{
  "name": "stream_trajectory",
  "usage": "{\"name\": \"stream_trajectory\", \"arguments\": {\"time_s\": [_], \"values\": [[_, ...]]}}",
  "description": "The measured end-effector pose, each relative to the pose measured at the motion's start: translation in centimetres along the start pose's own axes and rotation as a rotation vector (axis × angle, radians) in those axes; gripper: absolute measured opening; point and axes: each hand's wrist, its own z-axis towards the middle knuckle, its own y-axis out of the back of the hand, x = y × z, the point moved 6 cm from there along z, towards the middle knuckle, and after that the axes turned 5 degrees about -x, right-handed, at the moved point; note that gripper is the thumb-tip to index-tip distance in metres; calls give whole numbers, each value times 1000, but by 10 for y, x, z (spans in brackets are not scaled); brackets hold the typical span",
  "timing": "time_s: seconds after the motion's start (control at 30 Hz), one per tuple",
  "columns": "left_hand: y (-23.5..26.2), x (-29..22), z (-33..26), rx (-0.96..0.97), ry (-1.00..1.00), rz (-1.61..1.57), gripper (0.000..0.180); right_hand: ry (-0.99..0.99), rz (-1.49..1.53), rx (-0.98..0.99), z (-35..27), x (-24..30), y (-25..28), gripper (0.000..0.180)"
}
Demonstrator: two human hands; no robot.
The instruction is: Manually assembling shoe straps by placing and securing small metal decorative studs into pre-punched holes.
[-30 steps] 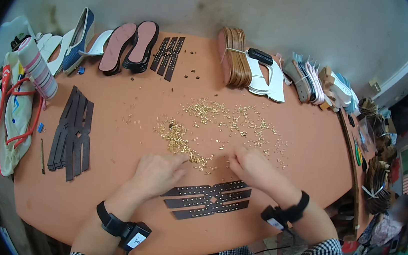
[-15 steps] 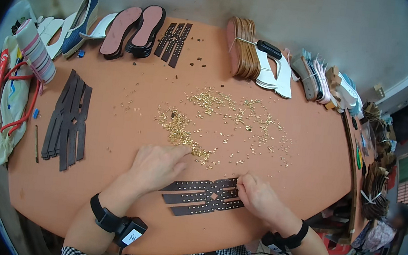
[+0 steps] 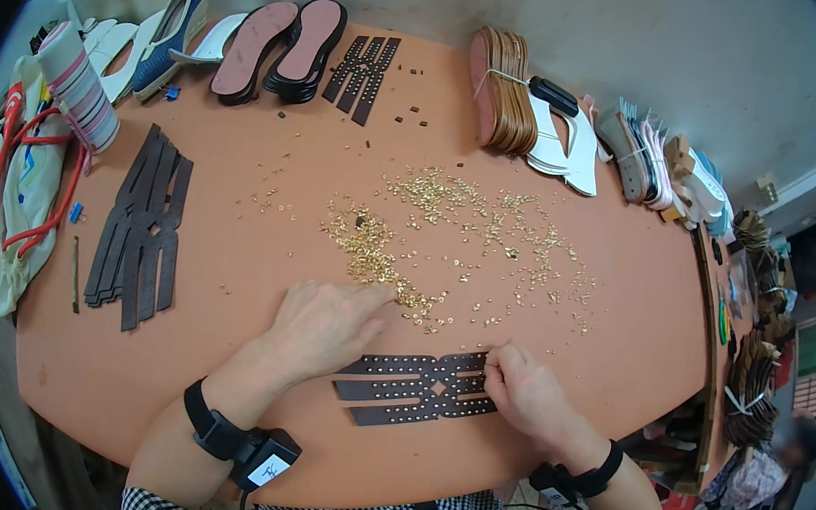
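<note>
My left hand (image 3: 325, 321) reaches its index finger into the near edge of a scattered pile of small gold studs (image 3: 368, 251). The thumb is held apart, and no stud shows in its grip. Closed in a pinch, my right hand (image 3: 528, 392) is at the upper right end of a dark brown, slotted upper piece (image 3: 390, 416). That piece lies flat near the table's front, with rows of pale studs along its strips and a diamond hole in the middle. The right fingertips hide its corner and anything small between them.
Plain dark strap pieces (image 3: 152, 226) are stacked at left beside a thin stick (image 3: 75, 274). Another studded piece (image 3: 361, 78), pink-topped soles (image 3: 303, 47), a blue shoe (image 3: 174, 32) and a tied sole bundle (image 3: 499, 89) line the table's back. A striped roll (image 3: 78, 86) stands far left.
The whole view has shifted slightly. My left fingertip remains at the near edge of the studs, and my right hand stays pinched at the piece's end.
</note>
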Motion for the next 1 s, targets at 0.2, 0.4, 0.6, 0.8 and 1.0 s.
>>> {"name": "stream_trajectory", "arguments": {"time_s": [0.2,0.4,0.6,0.8,1.0], "values": [[-1,1,0,22,12,3,31,-25,40,-12,0,-3,2,9],[-1,1,-1,0,3,-12,31,18,-25,27,0,2,-1,11],[-1,0,0,23,7,0,31,47,-31,57,1,3,-1,12],[-1,2,1,32,9,-5,32,36,-37,135,10,7,3,10],[-5,4,2,58,18,23,34,-107,-6,330,21,-1,3,14]]}}
